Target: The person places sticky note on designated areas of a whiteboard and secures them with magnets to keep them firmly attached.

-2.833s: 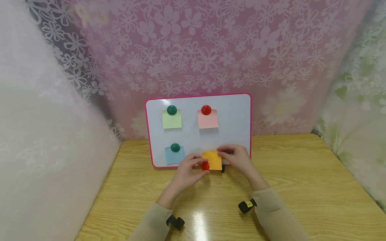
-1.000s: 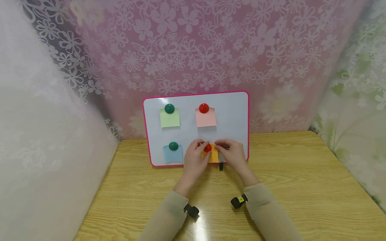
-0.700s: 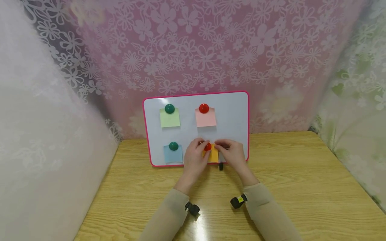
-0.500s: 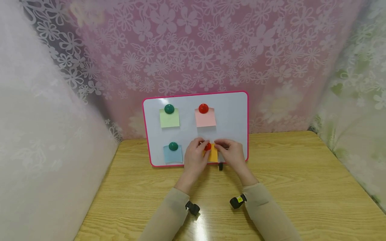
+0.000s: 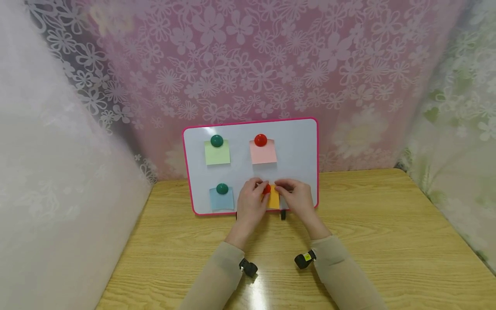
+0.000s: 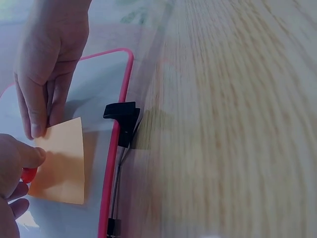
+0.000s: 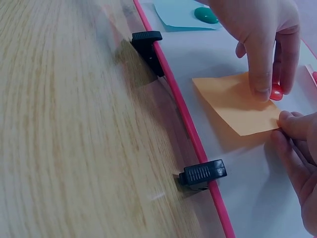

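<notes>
Whiteboard (image 5: 298,142) | our left hand (image 5: 251,206) pinches red magnet (image 5: 266,189) on orange note (image 5: 274,199) | our right hand (image 5: 297,199) fingertips pinch note's edge

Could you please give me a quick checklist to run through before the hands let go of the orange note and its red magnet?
1. Left hand grips the red magnet at the orange note's top edge: ok.
2. Right hand fingertips hold the note's corner against the whiteboard: ok.
3. Magnet fully seated on the board: cannot tell, fingers cover it.
4. Note lies flat, with no curl or fold: ok.
5. Note level with the blue note beside it: cannot tell, hands hide most of it.
6. Board stands in its black clip feet on the table: ok.
</notes>
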A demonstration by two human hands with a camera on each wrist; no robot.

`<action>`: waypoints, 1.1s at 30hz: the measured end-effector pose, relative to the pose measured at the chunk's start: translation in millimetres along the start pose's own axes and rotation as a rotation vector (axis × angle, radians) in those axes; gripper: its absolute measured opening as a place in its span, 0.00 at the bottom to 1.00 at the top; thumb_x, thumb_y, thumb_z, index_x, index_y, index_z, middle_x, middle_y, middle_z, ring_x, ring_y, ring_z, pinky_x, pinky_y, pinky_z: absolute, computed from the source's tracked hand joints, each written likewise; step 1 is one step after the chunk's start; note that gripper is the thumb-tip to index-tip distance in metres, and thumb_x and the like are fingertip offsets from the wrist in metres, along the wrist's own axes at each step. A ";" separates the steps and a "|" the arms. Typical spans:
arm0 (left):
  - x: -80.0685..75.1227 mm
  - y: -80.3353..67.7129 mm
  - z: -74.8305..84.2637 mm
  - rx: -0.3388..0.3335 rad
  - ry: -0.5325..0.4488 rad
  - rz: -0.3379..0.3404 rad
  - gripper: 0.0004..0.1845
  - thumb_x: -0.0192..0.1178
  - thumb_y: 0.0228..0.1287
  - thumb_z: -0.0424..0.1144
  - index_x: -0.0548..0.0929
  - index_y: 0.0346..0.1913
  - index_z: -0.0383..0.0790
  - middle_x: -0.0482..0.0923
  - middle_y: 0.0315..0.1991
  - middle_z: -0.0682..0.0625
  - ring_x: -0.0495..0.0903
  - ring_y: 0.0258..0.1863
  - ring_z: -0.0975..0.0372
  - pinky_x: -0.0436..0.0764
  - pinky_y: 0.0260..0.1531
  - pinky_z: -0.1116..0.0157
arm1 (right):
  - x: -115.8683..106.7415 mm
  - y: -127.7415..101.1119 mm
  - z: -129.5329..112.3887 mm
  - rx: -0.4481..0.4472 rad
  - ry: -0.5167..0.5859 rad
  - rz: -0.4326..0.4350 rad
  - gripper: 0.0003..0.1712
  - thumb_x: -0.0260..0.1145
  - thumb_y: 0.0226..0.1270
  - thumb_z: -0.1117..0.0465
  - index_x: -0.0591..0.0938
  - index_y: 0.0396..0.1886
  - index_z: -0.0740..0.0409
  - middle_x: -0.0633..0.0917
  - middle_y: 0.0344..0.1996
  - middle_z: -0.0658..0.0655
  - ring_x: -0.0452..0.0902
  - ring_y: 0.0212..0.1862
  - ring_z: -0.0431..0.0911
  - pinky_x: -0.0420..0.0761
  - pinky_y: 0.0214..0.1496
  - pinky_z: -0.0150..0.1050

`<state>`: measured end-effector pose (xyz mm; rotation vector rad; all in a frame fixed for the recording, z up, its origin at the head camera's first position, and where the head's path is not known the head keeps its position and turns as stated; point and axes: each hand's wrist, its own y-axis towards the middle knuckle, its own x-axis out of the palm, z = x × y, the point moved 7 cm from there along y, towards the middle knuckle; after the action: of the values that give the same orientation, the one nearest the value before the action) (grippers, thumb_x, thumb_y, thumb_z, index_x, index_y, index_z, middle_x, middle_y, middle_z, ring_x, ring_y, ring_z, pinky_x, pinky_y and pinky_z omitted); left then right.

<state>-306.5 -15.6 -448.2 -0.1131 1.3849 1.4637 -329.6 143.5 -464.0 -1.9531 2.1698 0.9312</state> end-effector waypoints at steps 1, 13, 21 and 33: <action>0.1 0.2 0.0 0.002 0.002 0.001 0.15 0.77 0.66 0.33 0.91 0.54 0.35 0.82 0.50 0.45 0.81 0.47 0.54 0.84 0.51 0.63 | 0.2 -0.1 -0.5 -0.002 -0.001 0.000 0.10 0.76 0.72 0.64 0.92 0.49 0.63 0.93 0.44 0.59 0.90 0.45 0.52 0.89 0.49 0.49; 1.3 3.7 4.7 0.026 0.056 -0.008 0.16 0.77 0.65 0.34 0.91 0.55 0.36 0.82 0.50 0.46 0.81 0.49 0.54 0.84 0.54 0.61 | -1.3 -1.0 -1.6 -0.027 -0.003 0.027 0.10 0.76 0.71 0.64 0.92 0.49 0.63 0.93 0.43 0.59 0.91 0.44 0.52 0.89 0.48 0.48; 2.4 4.5 4.6 0.014 0.066 -0.001 0.16 0.77 0.66 0.33 0.91 0.55 0.36 0.82 0.52 0.45 0.80 0.50 0.53 0.83 0.55 0.60 | 0.3 -1.4 -3.0 -0.023 0.020 0.028 0.10 0.76 0.70 0.66 0.92 0.48 0.64 0.93 0.43 0.60 0.91 0.45 0.53 0.89 0.48 0.49; 9.0 4.1 3.7 0.006 0.081 -0.001 0.14 0.75 0.68 0.33 0.92 0.55 0.37 0.81 0.52 0.46 0.80 0.51 0.53 0.83 0.54 0.60 | 0.5 -1.2 -1.1 -0.038 0.026 0.035 0.10 0.77 0.69 0.66 0.92 0.48 0.64 0.93 0.42 0.61 0.91 0.44 0.53 0.89 0.48 0.50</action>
<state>-311.2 -6.3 -450.4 -0.1715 1.4539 1.4681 -328.3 142.6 -463.8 -1.9610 2.2239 0.9642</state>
